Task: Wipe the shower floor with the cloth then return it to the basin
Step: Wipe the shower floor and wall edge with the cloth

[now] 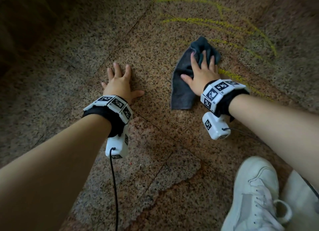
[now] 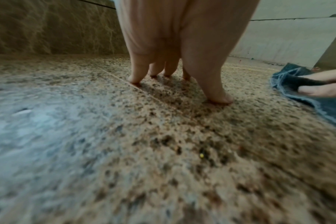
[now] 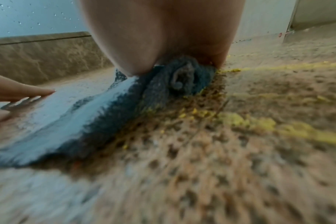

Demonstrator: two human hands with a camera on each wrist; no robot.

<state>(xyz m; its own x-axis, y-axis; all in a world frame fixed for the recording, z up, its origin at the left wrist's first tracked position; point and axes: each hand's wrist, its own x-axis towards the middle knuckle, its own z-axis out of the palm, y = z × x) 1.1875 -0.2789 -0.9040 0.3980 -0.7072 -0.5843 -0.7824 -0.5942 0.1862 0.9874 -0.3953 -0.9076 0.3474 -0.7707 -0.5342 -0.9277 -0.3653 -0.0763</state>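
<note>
Left hand [image 1: 119, 83]: spread flat on the shower floor [image 1: 146, 144], fingers straight, fingertips [image 2: 220, 97] planted on the speckled stone. It holds nothing and looks to be propping the person up.
Floor between the hands: bare speckled stone with a tile joint running across it.
Cloth [image 1: 185, 78]: dark blue-grey, lying on the floor to the right of the left hand, well apart from it. One tail trails flat back toward the person; the far end is bunched up.
Right hand [image 1: 202, 73]: pressed down on the bunched end of the cloth, fingers spread over the folds.
Yellow streaks [image 1: 229, 25]: smeared arcs on the floor beyond and right of the cloth, with gritty yellow bits at its edge.
Handling, I'd say: soft, limp and light, likely damp. Best gathered at the bunched middle so the tail doesn't drag.
Shoe [image 1: 255, 196]: white, at the near right.
Basin: not in sight.
</note>
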